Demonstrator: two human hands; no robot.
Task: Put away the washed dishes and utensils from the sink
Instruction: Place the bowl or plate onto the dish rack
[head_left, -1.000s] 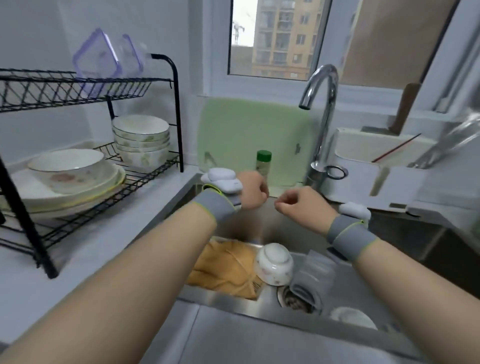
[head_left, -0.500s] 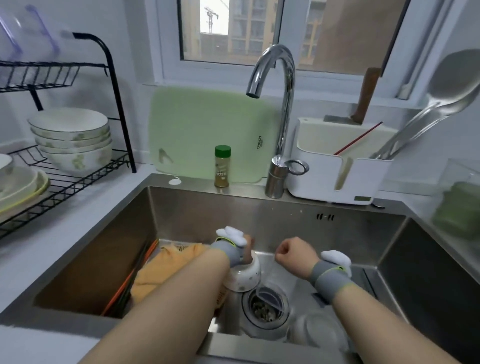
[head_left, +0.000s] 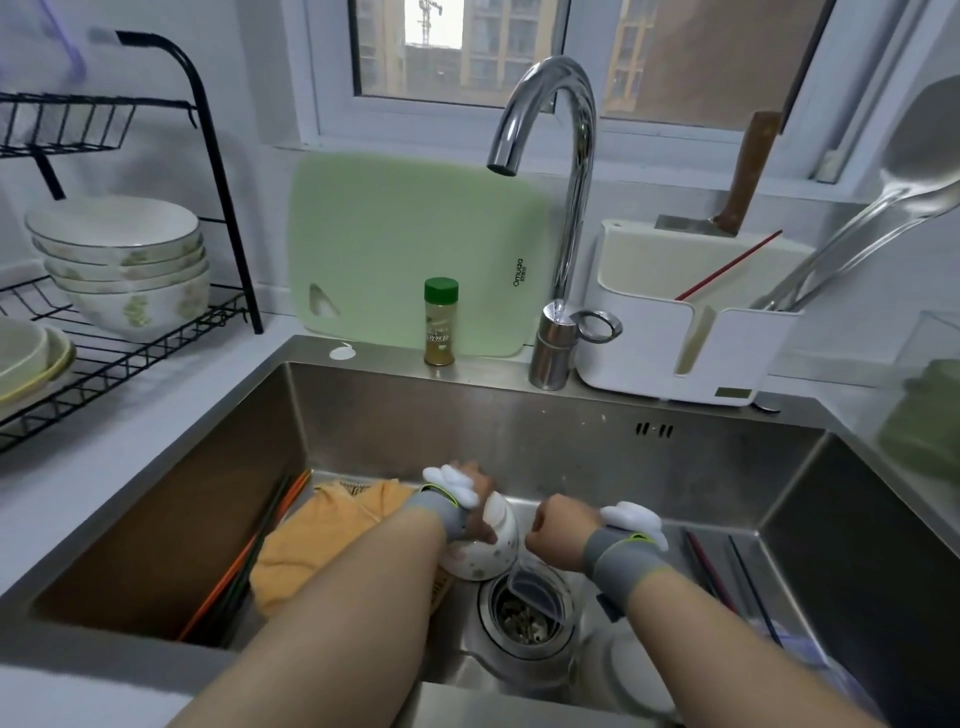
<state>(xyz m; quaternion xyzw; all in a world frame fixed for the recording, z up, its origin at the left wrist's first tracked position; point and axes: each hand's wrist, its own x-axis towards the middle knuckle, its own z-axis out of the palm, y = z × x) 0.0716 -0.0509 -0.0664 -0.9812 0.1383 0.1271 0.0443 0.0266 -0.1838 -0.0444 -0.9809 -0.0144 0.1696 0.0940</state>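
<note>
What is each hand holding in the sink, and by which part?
Left hand grips the upturned white speckled ceramic bowl around its base. Right hand is a closed fist holding nothing visible.

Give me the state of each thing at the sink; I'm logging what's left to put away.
Small bowl: upside down in the sink, held by the left hand.
Right hand: fisted beside the bowl, holding nothing visible.
Faucet: off.
Drain strainer: holds food scraps.
Orange cloth: crumpled on the sink floor.
Chopsticks: lying along the left wall.
Stacked bowls: upright on the rack.
</note>
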